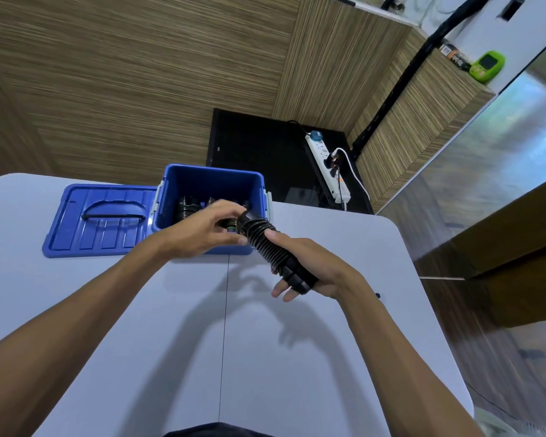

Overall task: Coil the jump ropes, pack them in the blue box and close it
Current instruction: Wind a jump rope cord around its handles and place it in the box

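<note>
Bundle in hand: one coiled jump rope, black, its ribbed handles wrapped tight, is held above the table just in front of the blue box.
Long axis: it runs from the near right, low in the right palm, up and away to the left, with its far tip over the box's near right corner.
Right hand: wrapped around the lower half of the bundle, thumb lying along the ribbing.
Left hand: fingers curled around the far tip, pinching it at the box's near rim.
Nearer hand: the left sits closest to the opening, so the drop looks like a short push forward and left.
Box: one, open, standing at the table's far edge.
Lid: one, lying flat and touching the box's left side, its handle facing up.
Ropes inside: dark coils fill the floor of the box; at least two, exact count unclear.
Ropes left out: only the one in hand is visible.
</note>
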### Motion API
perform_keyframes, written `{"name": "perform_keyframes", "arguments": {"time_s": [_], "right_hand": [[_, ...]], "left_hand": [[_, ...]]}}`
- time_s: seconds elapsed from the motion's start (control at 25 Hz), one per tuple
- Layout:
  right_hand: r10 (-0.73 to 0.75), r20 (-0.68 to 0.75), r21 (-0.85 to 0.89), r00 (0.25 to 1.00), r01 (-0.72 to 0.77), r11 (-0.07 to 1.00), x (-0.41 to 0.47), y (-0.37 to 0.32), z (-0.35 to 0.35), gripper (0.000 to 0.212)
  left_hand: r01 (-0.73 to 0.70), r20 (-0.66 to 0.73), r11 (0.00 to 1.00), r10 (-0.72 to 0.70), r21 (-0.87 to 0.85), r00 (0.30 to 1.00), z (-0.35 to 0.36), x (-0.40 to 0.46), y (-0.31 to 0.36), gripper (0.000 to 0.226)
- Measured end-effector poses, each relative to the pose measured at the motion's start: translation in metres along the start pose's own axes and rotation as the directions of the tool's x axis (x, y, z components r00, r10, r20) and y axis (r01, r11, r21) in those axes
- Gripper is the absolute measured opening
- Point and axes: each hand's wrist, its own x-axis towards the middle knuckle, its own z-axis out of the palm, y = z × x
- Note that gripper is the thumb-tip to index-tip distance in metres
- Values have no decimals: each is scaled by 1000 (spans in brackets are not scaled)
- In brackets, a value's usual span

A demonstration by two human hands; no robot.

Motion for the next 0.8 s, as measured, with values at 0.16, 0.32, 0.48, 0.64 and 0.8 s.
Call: {"name": "perform_keyframes", "arguments": {"time_s": [0.16, 0.32, 0.48, 0.64, 0.8], "right_hand": [[-91, -93, -98, 992, 82, 992, 2, -5, -4, 51], [-440, -488, -678, 754, -9, 735, 18, 4, 12, 52], [-471, -222, -911, 854, -10, 412, 21, 23, 30, 88], [-553, -229, -924, 801, -1, 382, 33, 44, 33, 81], [-634, -279, -930, 721, -37, 367, 35, 44, 34, 73]], "left_hand": [[52, -8, 968, -55, -245, 998, 13, -11, -12, 26], [195, -45, 910, -226, -367, 973, 35, -18, -23, 34], [256, -92, 848, -333, -464, 938, 45, -23, -24, 41], [285, -267, 892, -387, -351, 883, 48, -23, -22, 31], [132, -580, 989, -146, -67, 802, 53, -16, -14, 26]]}}
